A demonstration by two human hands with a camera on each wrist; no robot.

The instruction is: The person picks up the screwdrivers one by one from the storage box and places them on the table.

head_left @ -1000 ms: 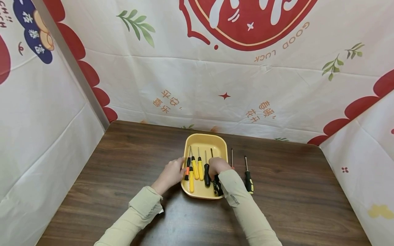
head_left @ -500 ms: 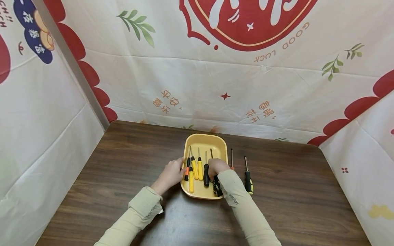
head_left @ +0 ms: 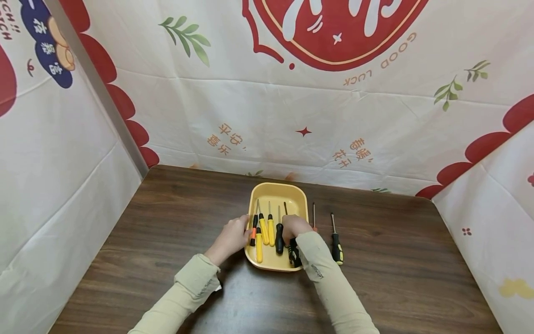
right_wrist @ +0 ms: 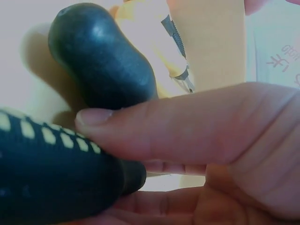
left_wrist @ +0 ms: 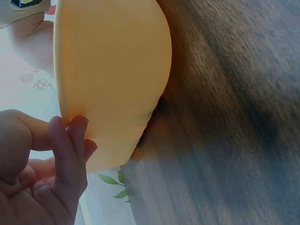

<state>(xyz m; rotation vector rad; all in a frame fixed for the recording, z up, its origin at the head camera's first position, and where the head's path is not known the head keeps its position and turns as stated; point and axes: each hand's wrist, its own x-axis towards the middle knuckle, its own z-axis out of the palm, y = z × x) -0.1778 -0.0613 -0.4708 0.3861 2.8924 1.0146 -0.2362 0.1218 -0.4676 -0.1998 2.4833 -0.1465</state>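
A yellow tray point(head_left: 273, 186) holds several screwdrivers. At its left side my left hand point(head_left: 233, 234) grips the rim, fingers on the outer wall point(left_wrist: 117, 70) in the left wrist view. Inside the right part of the tray, my right hand point(head_left: 295, 224) pinches a black screwdriver with pale yellow dots along its handle point(right_wrist: 56, 173); its shaft is partly hidden by the hand. Beside it lies a plain black-handled screwdriver point(head_left: 279, 239). Farther left are yellow-handled screwdrivers point(head_left: 259, 250) and an orange-and-black one point(head_left: 253, 230).
On the brown wooden table point(head_left: 175, 204), right of the tray, lie a red-handled screwdriver point(head_left: 314, 215), partly covered by the right arm, and a black-and-yellow screwdriver point(head_left: 337, 248). Printed white cloth point(head_left: 267, 111) hangs behind the table and at both sides.
The head view has shifted very slightly. Both hands, the tray and the screwdrivers keep practically the same places.
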